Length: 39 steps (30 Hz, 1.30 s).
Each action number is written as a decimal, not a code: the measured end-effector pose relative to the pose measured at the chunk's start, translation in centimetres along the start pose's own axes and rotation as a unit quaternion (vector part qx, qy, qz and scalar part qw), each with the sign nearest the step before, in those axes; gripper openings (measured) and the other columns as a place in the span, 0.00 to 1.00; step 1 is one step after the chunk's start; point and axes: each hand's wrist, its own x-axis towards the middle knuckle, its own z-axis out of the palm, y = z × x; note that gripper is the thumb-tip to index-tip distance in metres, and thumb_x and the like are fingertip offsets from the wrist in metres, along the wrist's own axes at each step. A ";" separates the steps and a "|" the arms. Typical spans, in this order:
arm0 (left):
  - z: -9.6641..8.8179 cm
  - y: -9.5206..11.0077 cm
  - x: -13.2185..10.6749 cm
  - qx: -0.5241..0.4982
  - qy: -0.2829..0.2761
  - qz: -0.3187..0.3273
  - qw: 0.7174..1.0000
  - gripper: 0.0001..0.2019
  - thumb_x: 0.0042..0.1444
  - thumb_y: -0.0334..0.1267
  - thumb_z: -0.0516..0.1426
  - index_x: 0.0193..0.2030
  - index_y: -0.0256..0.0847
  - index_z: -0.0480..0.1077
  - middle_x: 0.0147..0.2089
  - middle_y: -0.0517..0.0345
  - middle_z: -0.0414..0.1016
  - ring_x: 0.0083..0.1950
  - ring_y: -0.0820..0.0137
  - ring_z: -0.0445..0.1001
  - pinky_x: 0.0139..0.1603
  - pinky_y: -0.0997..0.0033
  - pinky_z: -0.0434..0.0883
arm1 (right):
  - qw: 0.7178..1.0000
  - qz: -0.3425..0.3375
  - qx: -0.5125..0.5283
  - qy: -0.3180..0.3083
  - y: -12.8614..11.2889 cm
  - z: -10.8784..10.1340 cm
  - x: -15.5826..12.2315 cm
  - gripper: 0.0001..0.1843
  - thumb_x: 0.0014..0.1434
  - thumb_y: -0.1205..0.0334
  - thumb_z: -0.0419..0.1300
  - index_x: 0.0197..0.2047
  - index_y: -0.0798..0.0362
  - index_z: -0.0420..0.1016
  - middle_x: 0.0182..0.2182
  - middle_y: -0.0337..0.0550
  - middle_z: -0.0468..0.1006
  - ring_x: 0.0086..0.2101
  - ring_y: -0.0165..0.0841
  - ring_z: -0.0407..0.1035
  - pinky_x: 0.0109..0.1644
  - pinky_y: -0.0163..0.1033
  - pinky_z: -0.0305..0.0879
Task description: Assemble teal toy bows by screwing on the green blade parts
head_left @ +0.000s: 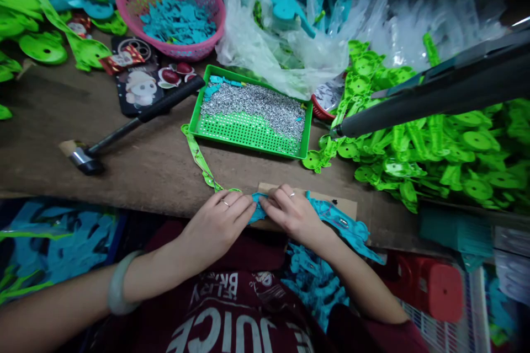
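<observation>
Wooden table (136, 160), worn, crowded along the back and right.
Heap of bright green plastic parts (447, 149) fills the right side; a dark bar (434, 99) slants over it.
Clear plastic bag (290, 49) slumped behind the tray, teal and green parts inside.
Pink basket (169, 11) at the back left, holding small teal cut-outs.
Green tray (248, 132) mid-table, its far half covered in tiny silver metal bits (256, 105).
Hammer (124, 127) lies flat to the tray's left, head toward the near edge.
Left hand (219, 220) and right hand (290, 212) meet at the table's near edge, over a small flat board (331, 201). Fingers of both are drawn in narrow, tips pinching a teal piece (259, 209) between them; it rests on the board, just in front of the person's chest.
Thin green strip (201, 162) runs from the tray's corner to the left hand's knuckles.
</observation>
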 end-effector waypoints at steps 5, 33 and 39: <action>-0.4 0.3 0.5 0.044 -0.045 -0.008 0.998 0.13 0.63 0.25 0.51 0.49 0.32 0.74 0.42 0.51 0.76 0.43 0.59 0.73 0.46 0.57 0.67 | 0.999 0.005 -0.003 -0.052 0.4 -1.0 -0.8 0.18 0.69 0.70 0.53 0.60 0.60 0.69 0.40 0.53 0.73 0.40 0.38 0.63 0.38 0.42 0.69; 0.1 2.2 3.8 0.111 -0.113 0.044 0.986 0.12 0.65 0.42 0.56 0.41 0.34 0.75 0.37 0.50 0.70 0.41 0.58 0.68 0.40 0.58 0.66 | 0.997 -0.027 -0.075 -0.019 2.1 -1.2 -5.0 0.17 0.68 0.73 0.51 0.57 0.60 0.71 0.39 0.51 0.76 0.39 0.37 0.67 0.38 0.43 0.67; 2.1 2.9 2.8 0.098 -0.033 0.031 0.994 0.22 0.55 0.26 0.56 0.57 0.35 0.73 0.39 0.53 0.71 0.41 0.61 0.68 0.39 0.62 0.64 | 0.995 -0.011 -0.091 -0.039 0.8 -1.6 -4.2 0.12 0.68 0.71 0.53 0.51 0.63 0.74 0.35 0.49 0.75 0.36 0.36 0.66 0.36 0.43 0.64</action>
